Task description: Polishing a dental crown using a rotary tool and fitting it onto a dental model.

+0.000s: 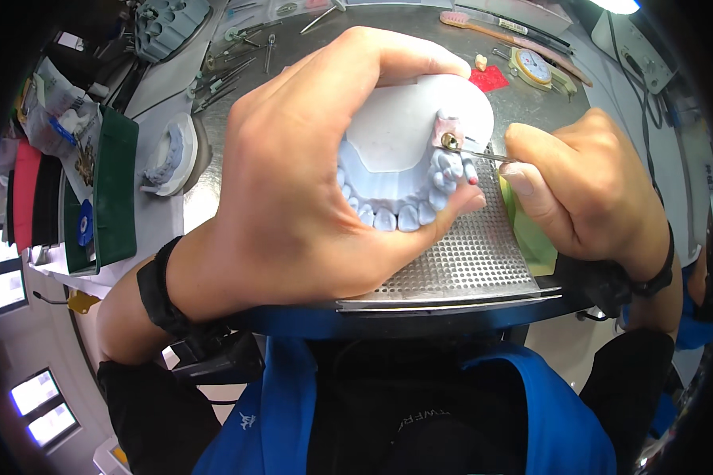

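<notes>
My left hand [293, 166] is wrapped round a pale grey-blue dental model [396, 186] with a white base, its teeth facing me. On the model's right side, a pink patch surrounds a small round gold-coloured metal piece [449, 141]. My right hand [586, 186] pinches a thin metal hand tool [487, 156], whose tip reaches that metal piece; whether it touches cannot be made out. Just right of the teeth, a small peg with a red tip [472, 179] sticks out beside my left fingertips. The model is held above a perforated metal sheet [459, 261].
Beyond my hands lie a dial gauge [531, 66], a wooden-handled brush [523, 41], a loose tooth crown [481, 62] and a red square [489, 79]. Several metal burs [226, 75] lie at the far left. Another dental model [170, 158] and a green bin [107, 190] stand left.
</notes>
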The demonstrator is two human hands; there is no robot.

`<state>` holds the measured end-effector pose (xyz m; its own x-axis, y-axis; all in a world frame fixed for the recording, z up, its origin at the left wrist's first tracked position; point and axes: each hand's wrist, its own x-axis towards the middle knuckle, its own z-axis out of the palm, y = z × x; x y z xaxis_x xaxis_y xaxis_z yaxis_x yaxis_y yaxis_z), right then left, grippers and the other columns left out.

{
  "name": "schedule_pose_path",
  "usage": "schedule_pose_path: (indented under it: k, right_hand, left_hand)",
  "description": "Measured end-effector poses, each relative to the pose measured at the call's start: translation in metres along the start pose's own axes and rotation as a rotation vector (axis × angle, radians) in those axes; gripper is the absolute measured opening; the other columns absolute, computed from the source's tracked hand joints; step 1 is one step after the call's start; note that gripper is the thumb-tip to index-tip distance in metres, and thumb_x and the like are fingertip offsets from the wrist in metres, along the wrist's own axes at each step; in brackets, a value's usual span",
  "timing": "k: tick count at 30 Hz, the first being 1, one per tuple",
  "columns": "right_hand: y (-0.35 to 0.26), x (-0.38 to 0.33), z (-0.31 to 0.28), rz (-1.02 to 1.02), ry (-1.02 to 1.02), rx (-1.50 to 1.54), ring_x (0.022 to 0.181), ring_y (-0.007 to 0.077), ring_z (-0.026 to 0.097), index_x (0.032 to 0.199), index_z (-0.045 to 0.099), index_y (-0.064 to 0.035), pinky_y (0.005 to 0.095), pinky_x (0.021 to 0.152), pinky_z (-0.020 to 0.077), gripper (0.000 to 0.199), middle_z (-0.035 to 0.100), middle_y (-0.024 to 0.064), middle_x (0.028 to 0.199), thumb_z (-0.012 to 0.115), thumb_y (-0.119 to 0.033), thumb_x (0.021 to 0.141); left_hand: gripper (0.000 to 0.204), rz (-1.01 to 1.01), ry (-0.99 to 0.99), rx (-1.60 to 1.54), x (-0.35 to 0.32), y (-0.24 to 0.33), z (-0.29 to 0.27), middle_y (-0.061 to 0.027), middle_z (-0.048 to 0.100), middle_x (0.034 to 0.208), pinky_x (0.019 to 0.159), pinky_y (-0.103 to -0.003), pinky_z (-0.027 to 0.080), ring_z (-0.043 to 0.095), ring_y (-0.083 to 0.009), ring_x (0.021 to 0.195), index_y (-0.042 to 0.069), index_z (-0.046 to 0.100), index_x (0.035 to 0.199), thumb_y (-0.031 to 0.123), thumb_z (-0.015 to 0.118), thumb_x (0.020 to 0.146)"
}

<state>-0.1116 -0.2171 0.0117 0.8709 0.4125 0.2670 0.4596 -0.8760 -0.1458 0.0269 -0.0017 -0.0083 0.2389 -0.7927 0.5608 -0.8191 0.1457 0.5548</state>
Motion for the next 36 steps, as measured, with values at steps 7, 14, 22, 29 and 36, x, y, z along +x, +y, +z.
schedule_pose_path:
  k: [7, 14, 22, 29, 36]
  right_hand:
    - [0.015, 0.0, -0.015, -0.124, 0.059, -0.099, 0.051, 0.0297, 0.054, 0.083, 0.058, -0.0016, 0.0414, 0.049, 0.0386, 0.022, 0.048, 0.0104, 0.059, 0.058, -0.019, 0.096]
    - [0.039, -0.002, -0.025, -0.147, 0.104, 0.007, 0.06, 0.028, 0.05, 0.088, 0.057, 0.0037, 0.0385, 0.056, 0.0377, 0.018, 0.056, 0.0123, 0.075, 0.06, -0.013, 0.093]
    - [0.032, -0.003, -0.028, -0.179, 0.108, -0.12, 0.057, 0.0286, 0.046, 0.08, 0.054, 0.0021, 0.0397, 0.052, 0.0328, 0.023, 0.049, 0.012, 0.069, 0.066, -0.016, 0.089]
    - [0.03, -0.002, -0.023, -0.182, 0.125, -0.013, 0.056, 0.0297, 0.049, 0.087, 0.06, 0.0024, 0.0402, 0.051, 0.0353, 0.017, 0.053, 0.0116, 0.069, 0.07, -0.011, 0.085]
    - [0.031, -0.002, -0.018, -0.203, 0.139, -0.088, 0.057, 0.0307, 0.051, 0.088, 0.061, 0.0009, 0.0399, 0.051, 0.0373, 0.021, 0.056, 0.012, 0.07, 0.073, -0.011, 0.077]
  left_hand:
    - [0.067, -0.077, -0.09, -0.032, 0.0, 0.003, -0.002, -0.0128, 0.066, 0.12, 0.089, -0.027, 0.052, 0.065, -0.0167, 0.102, -0.001, 0.06, 0.13, 0.012, 0.093, 0.073]
    - [0.077, 0.002, -0.163, -0.021, 0.002, -0.002, -0.003, -0.0183, 0.059, 0.128, 0.1, -0.036, 0.045, 0.059, -0.029, 0.115, -0.002, 0.059, 0.138, 0.032, 0.086, 0.076]
    - [0.078, 0.138, -0.279, -0.064, 0.01, -0.016, -0.003, -0.0233, 0.06, 0.125, 0.096, -0.038, 0.048, 0.062, -0.0313, 0.113, -0.006, 0.06, 0.136, 0.05, 0.075, 0.085]
    - [0.078, 0.142, -0.297, -0.06, 0.011, -0.014, -0.006, -0.0228, 0.061, 0.123, 0.097, -0.038, 0.047, 0.062, -0.0308, 0.113, -0.006, 0.061, 0.134, 0.053, 0.074, 0.086]
    - [0.079, 0.172, -0.307, -0.042, 0.012, -0.016, -0.004, -0.0227, 0.062, 0.122, 0.096, -0.039, 0.047, 0.062, -0.0312, 0.112, -0.008, 0.061, 0.132, 0.055, 0.074, 0.085]
